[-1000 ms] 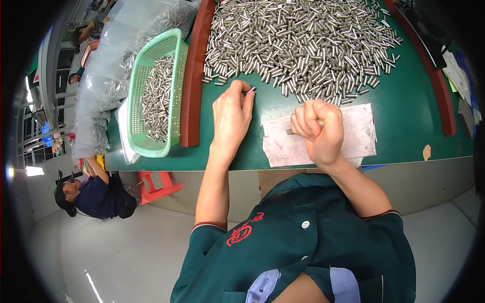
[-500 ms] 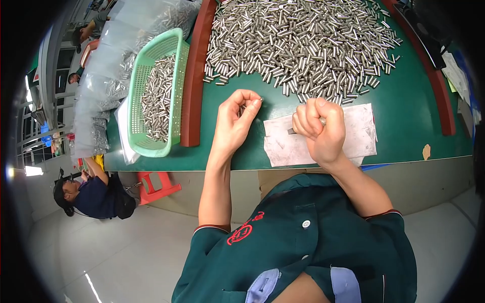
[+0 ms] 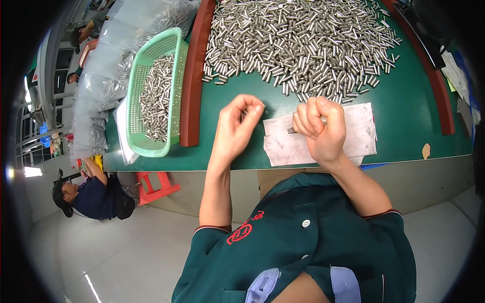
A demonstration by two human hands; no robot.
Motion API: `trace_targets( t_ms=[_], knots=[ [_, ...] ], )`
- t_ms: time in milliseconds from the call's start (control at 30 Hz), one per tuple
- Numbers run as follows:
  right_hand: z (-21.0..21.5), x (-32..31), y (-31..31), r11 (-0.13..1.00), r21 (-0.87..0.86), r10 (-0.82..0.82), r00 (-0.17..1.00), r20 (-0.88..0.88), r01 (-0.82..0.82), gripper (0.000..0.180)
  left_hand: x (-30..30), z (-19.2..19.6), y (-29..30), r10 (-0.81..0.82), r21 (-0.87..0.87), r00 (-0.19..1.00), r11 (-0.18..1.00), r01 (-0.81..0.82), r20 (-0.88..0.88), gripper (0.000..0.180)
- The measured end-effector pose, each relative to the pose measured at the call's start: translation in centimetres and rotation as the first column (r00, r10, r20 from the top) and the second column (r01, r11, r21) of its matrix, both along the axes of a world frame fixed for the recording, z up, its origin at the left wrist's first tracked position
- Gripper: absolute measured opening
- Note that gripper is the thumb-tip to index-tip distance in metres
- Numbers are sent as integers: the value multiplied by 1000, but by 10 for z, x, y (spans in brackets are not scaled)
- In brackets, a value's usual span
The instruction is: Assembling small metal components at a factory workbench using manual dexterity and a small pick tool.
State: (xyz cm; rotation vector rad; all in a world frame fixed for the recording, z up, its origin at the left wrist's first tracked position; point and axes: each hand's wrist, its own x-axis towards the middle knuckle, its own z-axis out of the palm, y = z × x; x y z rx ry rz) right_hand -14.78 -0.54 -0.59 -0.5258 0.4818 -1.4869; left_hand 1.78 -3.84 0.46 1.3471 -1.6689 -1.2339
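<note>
My left hand (image 3: 236, 126) hovers over the green table with fingers curled, pinching what looks like a small metal pin (image 3: 243, 115) between thumb and fingertips. My right hand (image 3: 322, 129) is clenched in a fist over a smudged white paper sheet (image 3: 357, 135), gripping a small dark tool whose tip (image 3: 292, 130) pokes out to the left. A large heap of short shiny metal pins (image 3: 298, 43) lies on the table just beyond both hands.
A green plastic basket (image 3: 151, 91) with several pins stands left of a red-brown divider strip (image 3: 192, 86). Clear bags of pins (image 3: 101, 96) pile up further left. A second red-brown strip (image 3: 429, 76) bounds the right. A person (image 3: 86, 194) crouches on the floor below left by a red stool (image 3: 156, 184).
My left hand drew back from the edge of the pin heap, turned palm-up and curled its fingers around a pin. My right fist stayed over the paper.
</note>
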Motion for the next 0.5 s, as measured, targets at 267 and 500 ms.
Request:
trace_targets(
  t_ms=[267, 500],
  knots=[
    [0, -3, -1, 999, -40, 26, 999, 41, -25, 37, -19, 5, 38, -66, -178, 933, 974, 136, 353, 8],
    [-3, -4, 0, 998, -42, 48, 998, 32, -47, 37, -18, -3, 40, -24, -247, 939, 962, 114, 343, 6]
  ],
)
